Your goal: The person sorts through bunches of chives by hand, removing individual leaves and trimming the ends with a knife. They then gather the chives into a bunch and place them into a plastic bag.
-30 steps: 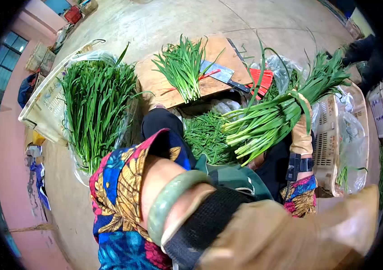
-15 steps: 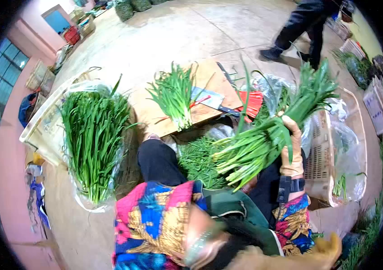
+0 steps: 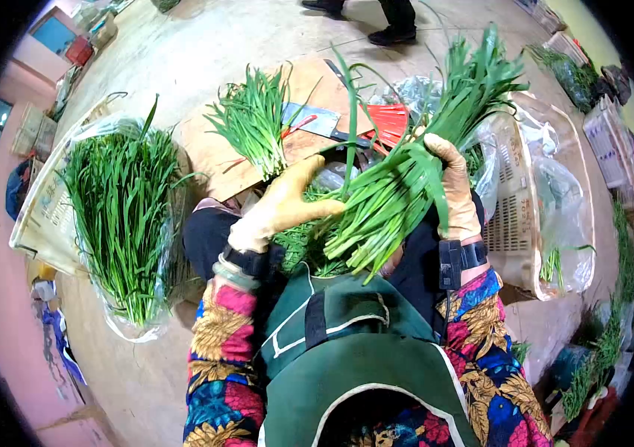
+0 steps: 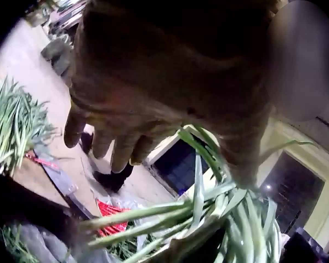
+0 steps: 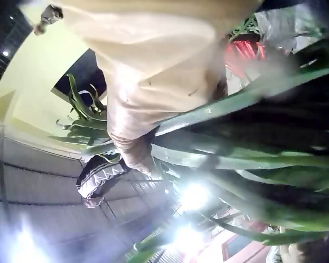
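My right hand [image 3: 451, 175], in a tan glove, grips a bunch of garlic chives [image 3: 399, 194] round its middle. Their leaves point up and away to the right, while the pale stem ends point down toward my lap. In the right wrist view the gloved fingers [image 5: 137, 148] curl round the long flat leaves [image 5: 247, 159]. Beside the stems, my gloved left hand [image 3: 283, 208] is held with thumb and fingers spread, fingertips right at the bunch's left side. The left wrist view shows its fingers [image 4: 120, 150] extended above the stems [image 4: 247, 219].
Ahead lies a wooden board [image 3: 205, 141] with a smaller bunch of chives [image 3: 253, 127], a cleaver [image 3: 313, 119] and red strips [image 3: 388, 123]. A crate [image 3: 48, 201] with bagged chives [image 3: 123, 223] is at left, another crate [image 3: 507, 216] at right. Someone's legs [image 3: 395, 18] are at the back.
My left arm has swung from the lower right across to the left side of the held bunch. The right hand keeps its grip. The person behind has walked leftward.
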Demonstrator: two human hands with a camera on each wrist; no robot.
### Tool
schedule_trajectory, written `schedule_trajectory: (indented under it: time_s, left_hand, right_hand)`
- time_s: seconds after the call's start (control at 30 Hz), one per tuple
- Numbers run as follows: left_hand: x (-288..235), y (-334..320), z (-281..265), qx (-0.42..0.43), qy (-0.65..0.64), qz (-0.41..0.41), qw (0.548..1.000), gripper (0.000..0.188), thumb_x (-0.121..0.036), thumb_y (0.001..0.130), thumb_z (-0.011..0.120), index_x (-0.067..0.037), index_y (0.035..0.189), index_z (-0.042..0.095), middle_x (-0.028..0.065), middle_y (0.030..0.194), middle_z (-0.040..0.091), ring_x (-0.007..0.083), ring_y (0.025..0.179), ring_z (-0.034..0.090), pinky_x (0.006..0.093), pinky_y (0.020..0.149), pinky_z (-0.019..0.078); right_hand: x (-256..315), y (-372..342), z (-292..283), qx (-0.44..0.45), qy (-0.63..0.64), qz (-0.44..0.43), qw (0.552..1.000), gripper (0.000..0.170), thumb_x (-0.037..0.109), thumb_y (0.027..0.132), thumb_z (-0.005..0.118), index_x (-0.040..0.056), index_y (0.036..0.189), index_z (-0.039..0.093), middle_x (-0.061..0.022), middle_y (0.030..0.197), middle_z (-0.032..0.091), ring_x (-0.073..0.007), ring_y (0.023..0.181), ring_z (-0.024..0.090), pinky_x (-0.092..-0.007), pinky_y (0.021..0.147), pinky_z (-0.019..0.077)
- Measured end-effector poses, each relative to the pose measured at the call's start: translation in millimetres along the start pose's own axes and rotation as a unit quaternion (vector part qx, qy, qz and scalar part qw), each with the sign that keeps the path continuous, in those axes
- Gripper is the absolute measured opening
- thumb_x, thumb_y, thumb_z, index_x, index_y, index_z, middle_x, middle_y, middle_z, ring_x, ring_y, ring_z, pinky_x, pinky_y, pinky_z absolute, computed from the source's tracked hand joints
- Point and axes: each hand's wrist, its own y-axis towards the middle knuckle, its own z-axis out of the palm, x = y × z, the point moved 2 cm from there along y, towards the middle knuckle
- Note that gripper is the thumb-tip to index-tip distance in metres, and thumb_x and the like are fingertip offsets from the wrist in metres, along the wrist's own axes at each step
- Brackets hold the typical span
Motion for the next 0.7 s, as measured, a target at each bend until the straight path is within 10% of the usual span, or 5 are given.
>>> schedule_trajectory:
  time_s: [0.2, 0.4, 0.53, 0.6, 0.7]
  left_hand:
    - [22.0, 14.5, 43.0, 0.150, -0.361, -0.028, 0.920, 0.087, -0.047, 0.081, 0.073, 0.000, 0.144, 0.034, 0.0089, 0.138, 0.047, 0.0201, 0.127, 0.042, 0.0339, 0.108, 0.0323]
    - [86.2, 0.4, 75.5, 0.074, -0.659, -0.093, 0.742, 0.080, -0.044, 0.078, 0.077, -0.003, 0.138, 0.044, 0.0084, 0.127, 0.058, 0.0172, 0.111, 0.058, 0.0338, 0.097, 0.0472]
    - [124.4, -6.1, 90.5, -0.018, -0.741, -0.144, 0.656, 0.057, -0.033, 0.087, 0.069, -0.002, 0.131, 0.051, 0.0103, 0.122, 0.062, 0.0225, 0.107, 0.062, 0.0385, 0.095, 0.0492]
    - [152.2, -6.5, 115.1, -0.004, -0.858, -0.194, 0.475, 0.043, -0.030, 0.090, 0.064, -0.004, 0.124, 0.057, 0.0109, 0.116, 0.065, 0.0265, 0.106, 0.062, 0.0425, 0.098, 0.0464]
    - [180.4, -1.3, 140.5, -0.001, -0.918, -0.187, 0.351, 0.036, -0.028, 0.094, 0.059, -0.003, 0.120, 0.060, 0.0100, 0.112, 0.067, 0.0255, 0.102, 0.063, 0.0403, 0.096, 0.0477]
  right_hand:
    - [-25.4, 29.2, 36.1, -0.011, -0.062, 0.075, 0.995, 0.023, 0.019, 0.083, 0.066, 0.0029, 0.100, 0.067, -0.0053, 0.088, 0.068, -0.0172, 0.078, 0.065, -0.0310, 0.080, 0.0545]
    - [-80.1, 102.4, 48.3, -0.001, -0.081, 0.182, 0.980, 0.027, 0.023, 0.086, 0.069, 0.0027, 0.103, 0.066, -0.0063, 0.088, 0.070, -0.0186, 0.070, 0.068, -0.0308, 0.069, 0.0580]
    - [-113.8, 122.9, 56.5, -0.007, -0.237, 0.189, 0.953, 0.056, 0.048, 0.093, 0.057, 0.0048, 0.128, 0.056, -0.0071, 0.111, 0.067, -0.0185, 0.094, 0.065, -0.0314, 0.086, 0.0526]
    - [-167.2, 149.8, -11.5, 0.025, -0.117, 0.213, 0.970, 0.060, 0.050, 0.095, 0.052, 0.0058, 0.134, 0.051, -0.0077, 0.123, 0.061, -0.0182, 0.104, 0.061, -0.0338, 0.093, 0.0496]
    - [-191.2, 129.1, -19.9, -0.069, -0.091, 0.244, 0.963, 0.057, 0.049, 0.096, 0.050, 0.0068, 0.134, 0.051, -0.0094, 0.127, 0.059, -0.0230, 0.108, 0.060, -0.0390, 0.096, 0.0488]
